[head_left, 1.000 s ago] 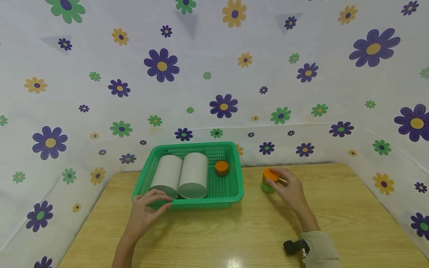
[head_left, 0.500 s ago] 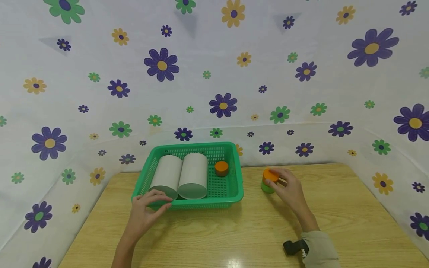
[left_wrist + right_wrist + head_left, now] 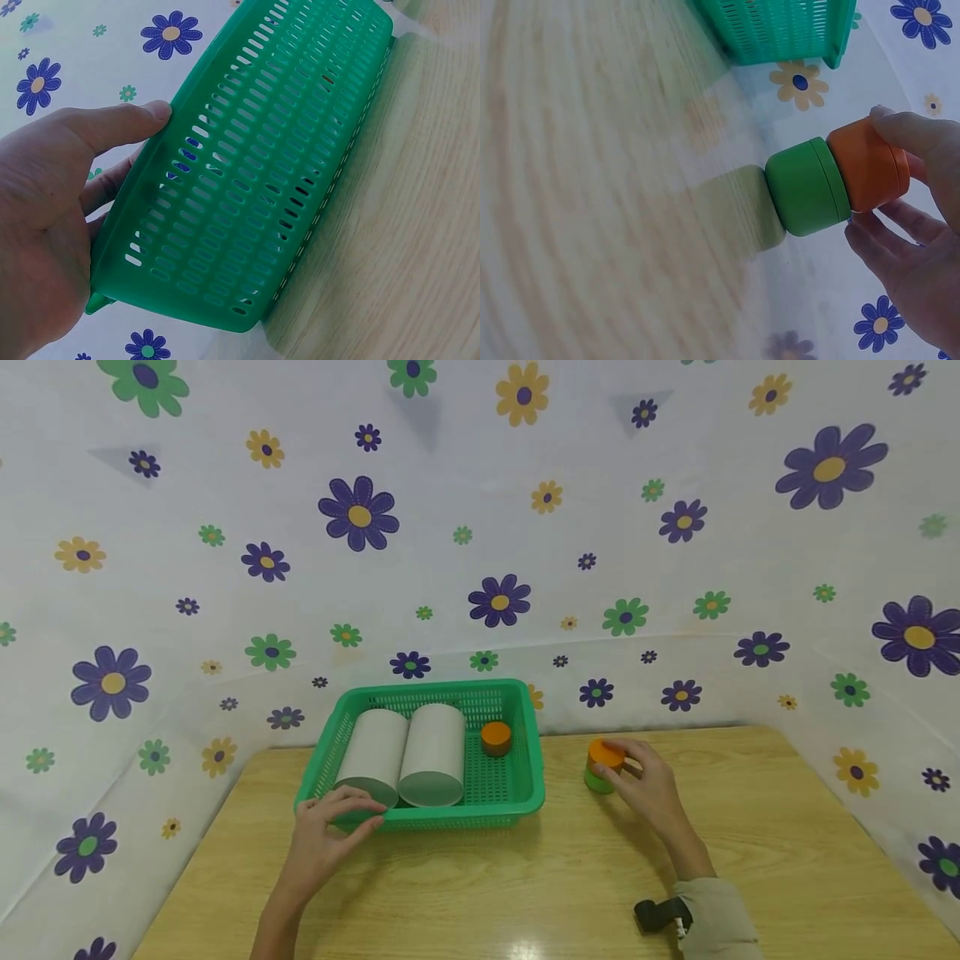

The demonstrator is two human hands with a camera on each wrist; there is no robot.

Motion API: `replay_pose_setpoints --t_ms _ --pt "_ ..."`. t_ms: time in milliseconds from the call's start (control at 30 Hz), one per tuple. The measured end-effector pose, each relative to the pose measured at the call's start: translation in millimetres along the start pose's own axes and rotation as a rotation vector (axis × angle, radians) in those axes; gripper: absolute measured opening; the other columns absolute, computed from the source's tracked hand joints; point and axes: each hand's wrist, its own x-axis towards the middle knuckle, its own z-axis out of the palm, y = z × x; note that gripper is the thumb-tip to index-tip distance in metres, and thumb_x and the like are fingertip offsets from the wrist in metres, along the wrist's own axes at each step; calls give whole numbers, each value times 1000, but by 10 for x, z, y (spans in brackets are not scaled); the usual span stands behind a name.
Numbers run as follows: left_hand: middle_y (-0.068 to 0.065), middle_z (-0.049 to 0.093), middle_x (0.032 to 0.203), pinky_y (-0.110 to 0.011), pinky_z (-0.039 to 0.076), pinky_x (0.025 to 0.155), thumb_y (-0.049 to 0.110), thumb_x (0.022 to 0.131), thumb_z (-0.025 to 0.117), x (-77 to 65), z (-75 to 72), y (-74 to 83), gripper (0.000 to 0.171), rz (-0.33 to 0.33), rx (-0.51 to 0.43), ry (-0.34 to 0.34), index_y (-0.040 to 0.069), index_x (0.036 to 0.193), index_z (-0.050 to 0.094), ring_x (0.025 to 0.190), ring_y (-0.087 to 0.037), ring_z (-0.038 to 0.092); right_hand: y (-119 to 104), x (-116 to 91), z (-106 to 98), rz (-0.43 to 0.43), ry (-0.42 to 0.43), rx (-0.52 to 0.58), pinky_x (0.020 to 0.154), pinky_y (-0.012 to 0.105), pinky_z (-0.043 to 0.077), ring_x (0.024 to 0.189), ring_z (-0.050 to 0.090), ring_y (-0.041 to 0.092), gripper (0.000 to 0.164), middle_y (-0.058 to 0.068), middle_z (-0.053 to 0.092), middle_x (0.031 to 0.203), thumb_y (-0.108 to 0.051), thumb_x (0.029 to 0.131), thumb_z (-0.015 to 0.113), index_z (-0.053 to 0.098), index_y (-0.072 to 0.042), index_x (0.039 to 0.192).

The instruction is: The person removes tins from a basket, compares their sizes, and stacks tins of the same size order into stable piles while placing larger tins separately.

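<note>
My left hand pinches the near left rim of a green slotted plastic basket. In the left wrist view the thumb lies on the outer side of the rim, with the fingers behind it. To the right of the basket, my right hand holds a small round orange container between thumb and fingers. That container sits on top of a matching green one, which stands on the table. Inside the basket lie two white cylinders, side by side, and another small orange round container.
The wooden table stretches in front of the basket and to both sides. A white flower-print cloth hangs behind the table and along its sides. Strapped near the right sleeve is a small black device.
</note>
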Motion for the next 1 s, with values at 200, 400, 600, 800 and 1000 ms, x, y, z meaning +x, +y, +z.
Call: replay_pose_setpoints --t_ms 200,400,600,800,1000 --pt "12 69 98 -41 19 81 4 79 87 -25 14 -6 27 -10 3 0 24 95 80 96 -9 62 -2 1 -26 -15 4 -14 99 62 46 123 55 42 42 22 61 131 -12 91 80 65 0 128" --pt "12 69 98 -44 20 81 5 79 87 -12 10 -12 26 1 13 1 25 95 79 96 -10 63 -74 47 -60 -113 76 -63 100 66 41 121 56 43 40 21 62 128 -7 87 83 68 0 124" --pt "12 70 99 -46 21 81 3 77 87 4 9 -10 29 16 21 -1 24 95 79 96 -10 63 -206 75 -93 -186 120 -74 102 67 38 121 55 44 40 22 61 127 -2 83 84 70 2 120" --pt "11 70 100 -45 21 82 4 78 87 10 11 -4 26 9 26 -3 21 95 79 97 -11 63 -333 87 -126 -188 111 -42 103 68 37 124 54 42 39 20 61 131 -2 86 82 70 0 122" --pt "10 71 99 -45 20 81 5 79 87 -2 5 14 27 13 17 3 24 95 79 96 -14 64 -520 67 -139 -156 57 35 111 50 39 129 52 36 37 17 59 135 -3 90 78 69 -5 126"
